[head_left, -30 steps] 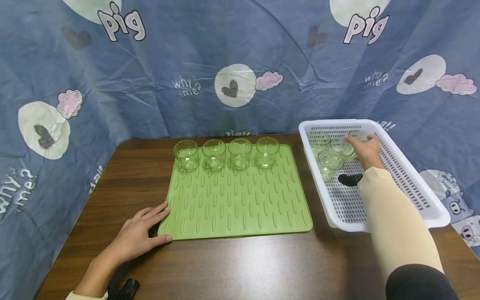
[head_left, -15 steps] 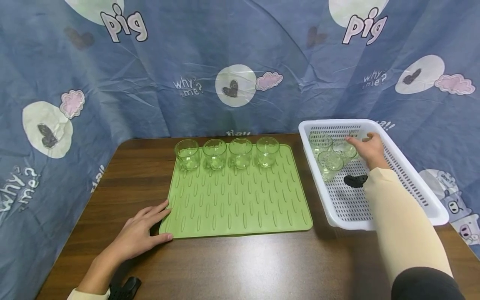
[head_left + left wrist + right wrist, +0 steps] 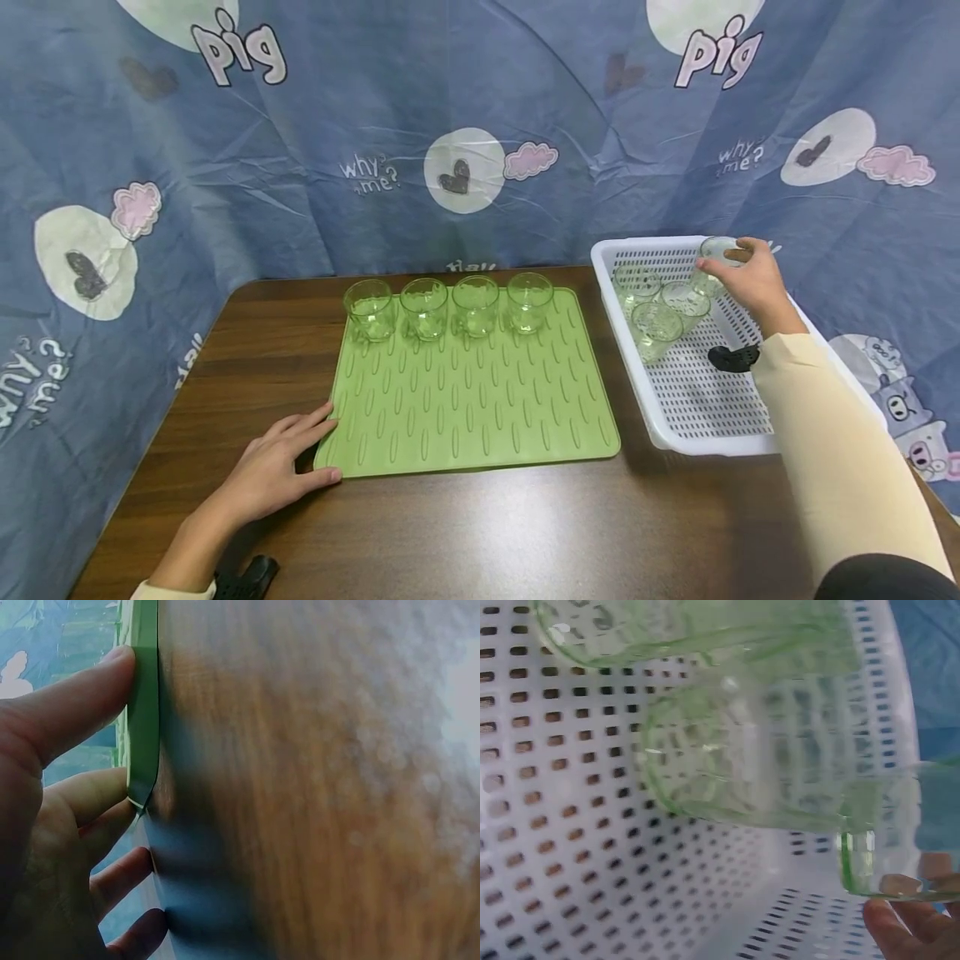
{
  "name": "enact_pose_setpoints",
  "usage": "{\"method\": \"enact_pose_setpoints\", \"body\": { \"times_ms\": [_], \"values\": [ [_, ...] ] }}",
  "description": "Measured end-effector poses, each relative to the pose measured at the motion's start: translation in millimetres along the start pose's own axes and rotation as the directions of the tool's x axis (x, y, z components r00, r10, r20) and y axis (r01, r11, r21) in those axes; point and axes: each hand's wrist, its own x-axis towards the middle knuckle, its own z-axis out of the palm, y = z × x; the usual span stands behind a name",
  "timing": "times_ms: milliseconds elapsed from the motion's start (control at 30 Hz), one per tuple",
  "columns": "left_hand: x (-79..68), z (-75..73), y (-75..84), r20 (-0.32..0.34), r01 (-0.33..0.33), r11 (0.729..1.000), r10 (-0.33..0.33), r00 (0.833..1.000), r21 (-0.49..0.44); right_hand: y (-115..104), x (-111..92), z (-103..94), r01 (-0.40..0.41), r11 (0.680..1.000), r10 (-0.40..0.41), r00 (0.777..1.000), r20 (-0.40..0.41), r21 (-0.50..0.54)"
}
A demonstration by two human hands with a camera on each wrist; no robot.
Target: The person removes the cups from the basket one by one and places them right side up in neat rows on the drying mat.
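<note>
One glass [image 3: 889, 832] is on the move! Half a second back it was mostly masked by our right hand [image 3: 753, 279] at the far end of the white basket [image 3: 716, 445]; now it shows plainly against the line of the far rim, and we'd judge it lifted off the basket floor. Our right hand has closed to a pinch on it, thumb to one side, fingers across from it. Three glasses [image 3: 656, 333] sit bunched at the basket's left side; the held one overlaps a neighbour in the right wrist view, and whether they touch, we cannot tell.

Over on the other side, steady as you like: our left hand [image 3: 277, 471] lies wide, fingers spread, touching the green mat [image 3: 480, 400] at its near left corner. Four glasses [image 3: 475, 308] stand upright in a row along the mat's far edge, just as they stood a second ago. So what does the shift mean? By our reading, the pinched glass is parting from its cluster, not yet out over the table [image 3: 480, 533], and the row hasn't grown.
</note>
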Motion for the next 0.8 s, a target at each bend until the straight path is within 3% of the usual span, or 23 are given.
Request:
{"method": "enact_pose_setpoints", "body": {
  "times_ms": [167, 367, 800],
  "values": [
    [-0.3, 0.9, -0.1, 0.0, 0.001, 1.0, -0.001, 1.0, 0.0, -7, -5, -15.5, 0.088, 0.995, -0.085, 0.993, 0.085, -0.037],
    [1.0, 0.1, -2.9, -0.006, 0.001, 1.0, -0.001, 1.0, -0.002, -20, -10, -29.1, 0.145, 0.988, -0.139, 0.985, 0.102, -0.052],
    [1.0, -0.7, 0.3, 0.0, 0.003, 1.0, -0.003, 1.0, 0.015, -50, -35, -29.3, 0.299, 0.953, -0.29, 0.946, 0.146, -0.045]
  ]
}}
